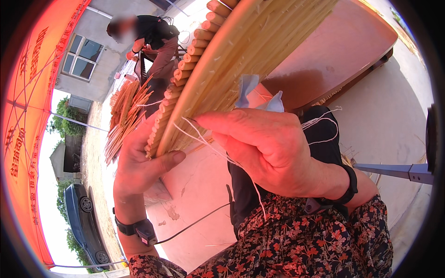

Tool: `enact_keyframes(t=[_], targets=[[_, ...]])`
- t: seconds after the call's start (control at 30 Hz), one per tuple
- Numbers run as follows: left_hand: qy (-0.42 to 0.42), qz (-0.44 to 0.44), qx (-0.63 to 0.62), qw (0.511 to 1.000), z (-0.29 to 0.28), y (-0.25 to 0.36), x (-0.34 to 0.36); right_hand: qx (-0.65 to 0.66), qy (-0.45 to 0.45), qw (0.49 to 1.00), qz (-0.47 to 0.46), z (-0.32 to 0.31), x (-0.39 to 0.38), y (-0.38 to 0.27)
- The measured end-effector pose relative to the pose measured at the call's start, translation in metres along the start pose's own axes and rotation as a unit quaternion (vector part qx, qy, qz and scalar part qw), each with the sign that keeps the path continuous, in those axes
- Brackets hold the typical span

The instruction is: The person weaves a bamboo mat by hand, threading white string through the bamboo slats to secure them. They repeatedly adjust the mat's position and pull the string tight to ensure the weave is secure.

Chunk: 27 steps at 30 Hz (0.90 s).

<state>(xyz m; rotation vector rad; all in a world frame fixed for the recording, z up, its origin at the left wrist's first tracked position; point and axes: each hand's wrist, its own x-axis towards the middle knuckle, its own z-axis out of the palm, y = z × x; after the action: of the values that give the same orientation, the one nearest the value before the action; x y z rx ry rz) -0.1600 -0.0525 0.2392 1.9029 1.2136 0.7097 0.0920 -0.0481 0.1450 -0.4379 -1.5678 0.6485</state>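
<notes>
A panel of pale reed-like sticks (pixel 259 46), bound side by side, slants from the upper right down to the middle. Along its left edge the round cut ends (pixel 187 65) line up beside one thicker rod. My left hand (pixel 136 164) is wrapped round the panel's lower corner, thumb on the near side and fingers mostly hidden behind. Close to the rod, my right hand (pixel 273 148) has its thumb and forefinger pinched together by a thin white string (pixel 252 183). More string loops out beyond the right wrist. Pale blue cloth-like pieces (pixel 249 88) show behind the right hand.
Loose thin sticks (pixel 123 116) are piled at the left. Another person (pixel 155 34) bends over near the back. A brown-edged table or board (pixel 343 51) stands at the right, with a grey metal bar (pixel 389 170) below. A black cable (pixel 194 223) runs from my left wrist strap.
</notes>
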Motion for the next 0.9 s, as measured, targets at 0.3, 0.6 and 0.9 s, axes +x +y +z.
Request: enact_keyframes(t=[0.3, 0.6, 0.9], targets=[[-0.002, -0.011, -0.004, 1.0, -0.0012, 0.0004, 0.0001, -0.004, 0.006, 1.0, 0.02, -0.0004, 0.0006, -0.0047], [-0.004, -0.024, -0.005, 1.0, -0.0006, 0.0009, -0.0009, 0.008, 0.009, 1.0, -0.001, 0.0002, 0.0002, -0.0035], [-0.007, -0.01, -0.03, 0.999, -0.0022, -0.0035, -0.0022, -0.006, -0.003, 1.0, 0.018, -0.0003, -0.0007, -0.0032]])
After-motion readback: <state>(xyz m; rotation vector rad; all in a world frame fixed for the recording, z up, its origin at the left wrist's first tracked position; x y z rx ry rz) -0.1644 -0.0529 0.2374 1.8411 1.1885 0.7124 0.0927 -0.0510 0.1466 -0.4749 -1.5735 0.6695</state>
